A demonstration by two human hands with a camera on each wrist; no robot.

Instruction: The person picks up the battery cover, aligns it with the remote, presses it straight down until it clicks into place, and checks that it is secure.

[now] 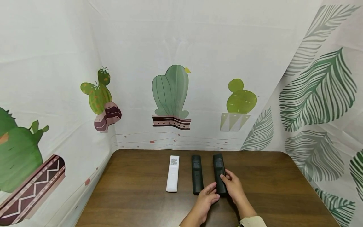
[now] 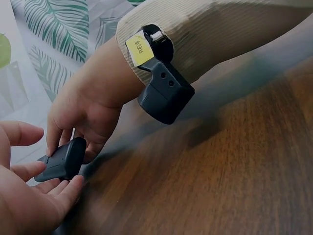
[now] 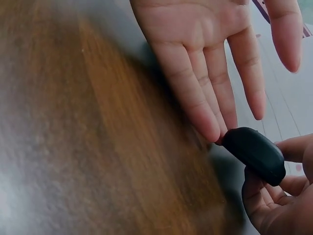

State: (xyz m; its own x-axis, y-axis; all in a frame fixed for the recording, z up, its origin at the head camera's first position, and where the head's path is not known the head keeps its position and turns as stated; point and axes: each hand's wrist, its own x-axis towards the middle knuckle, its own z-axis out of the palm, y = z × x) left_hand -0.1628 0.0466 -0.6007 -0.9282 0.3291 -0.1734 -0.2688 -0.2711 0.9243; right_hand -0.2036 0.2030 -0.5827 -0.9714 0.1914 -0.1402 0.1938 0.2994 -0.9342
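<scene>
My right hand grips the rightmost black remote control by its sides, with the thumb on its upper face. My left hand reaches in from the lower left; its extended fingertips are right at the near end of that remote. In the right wrist view, the straight fingers of the left hand meet the end of the black remote. Just to the left lies another black remote control, and farther left a white remote control with a printed label near its far end.
All three remotes are set side by side on a brown wooden table. White cloth printed with cacti and leaves surrounds the table's back and sides. The right wrist carries a black camera mount with a yellow tag.
</scene>
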